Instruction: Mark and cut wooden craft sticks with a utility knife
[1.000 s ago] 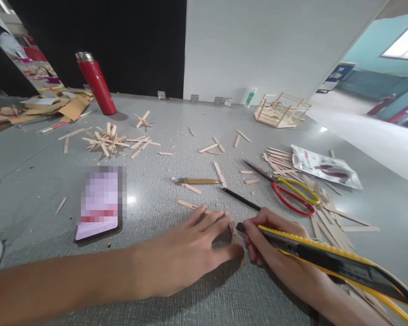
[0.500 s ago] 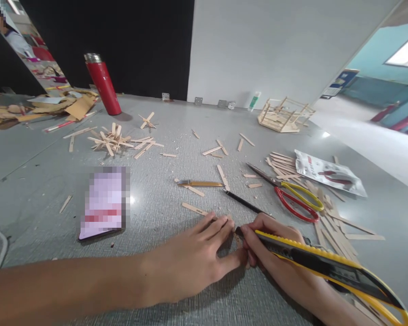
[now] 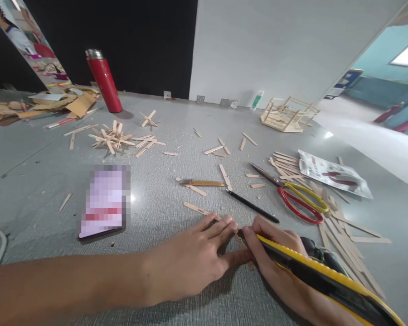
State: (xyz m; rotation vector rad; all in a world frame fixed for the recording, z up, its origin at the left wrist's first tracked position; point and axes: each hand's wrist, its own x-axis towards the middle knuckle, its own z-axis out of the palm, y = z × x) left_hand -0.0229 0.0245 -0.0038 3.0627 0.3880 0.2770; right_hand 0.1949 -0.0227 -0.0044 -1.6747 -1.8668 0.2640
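My left hand [image 3: 193,258] lies flat on the grey table with fingers stretched out, pressing down a small wooden stick [image 3: 240,242] with its fingertips and thumb. My right hand [image 3: 275,253] grips a yellow and black utility knife [image 3: 326,280], whose tip touches the stick right beside my left fingers. A black pen [image 3: 251,206] lies just beyond both hands. Another flat stick [image 3: 197,209] rests near my left fingertips.
A phone [image 3: 104,203] lies to the left. Red and yellow scissors [image 3: 299,197], a plastic packet [image 3: 333,174] and several sticks sit to the right. Farther back are a stick pile [image 3: 114,138], a red flask [image 3: 104,81], a stick frame [image 3: 287,115] and cardboard scraps [image 3: 37,104].
The knife tip and my right hand have slid slightly along the stick toward me. My left hand keeps pressing the stick. The view has shifted a little.
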